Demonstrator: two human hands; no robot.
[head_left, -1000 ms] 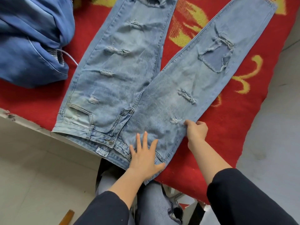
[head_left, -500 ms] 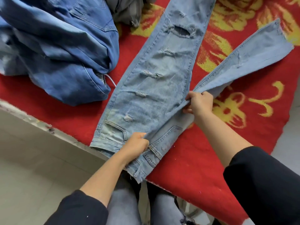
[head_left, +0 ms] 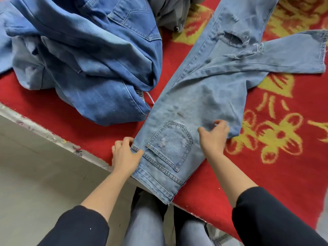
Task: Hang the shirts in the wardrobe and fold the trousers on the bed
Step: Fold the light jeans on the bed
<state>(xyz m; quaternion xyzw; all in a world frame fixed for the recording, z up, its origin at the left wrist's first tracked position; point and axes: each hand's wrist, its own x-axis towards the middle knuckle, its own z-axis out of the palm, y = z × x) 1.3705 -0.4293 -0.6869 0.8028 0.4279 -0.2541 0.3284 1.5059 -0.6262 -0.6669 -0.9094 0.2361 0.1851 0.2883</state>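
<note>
Two hands at the near end of the pale jeans point(head_left: 195, 96), one to each side of the back pocket point(head_left: 170, 144). Jeans flat on the red-and-yellow blanket point(head_left: 266, 174) of the bed, folded lengthwise, one leg over the other, seat side up, waistband point(head_left: 159, 178) nearest and jutting a little past the bed edge point(head_left: 44, 134), legs running away toward the top of the view. Upper leg not squarely on the lower one: bent off to the right beyond the knee, hem point(head_left: 321, 50) out near the right border, ripped knee of the leg beneath showing just beside it. Left hand point(head_left: 125, 155) at the left corner of the waistband, thumb on top of the denim, fingers curled round the edge, gripping it. Right hand point(head_left: 213, 137) on the other side of the pocket, on the seat close to the right-hand fold, thumb stretched toward the pocket, fingers bent down onto the cloth (pinching a fold or only pressing: cannot tell). Hands apart, pocket between them, neither lying on it. Left of the jeans, a heap of darker blue denim point(head_left: 85, 55), touching their left edge about level with the thigh, a white cord point(head_left: 150, 97) poking out there. Grey garment point(head_left: 170, 11) at the top, behind the heap. Black sleeves point(head_left: 76, 228) pushed up the forearms; pale floor point(head_left: 32, 183) below the bed edge.
</note>
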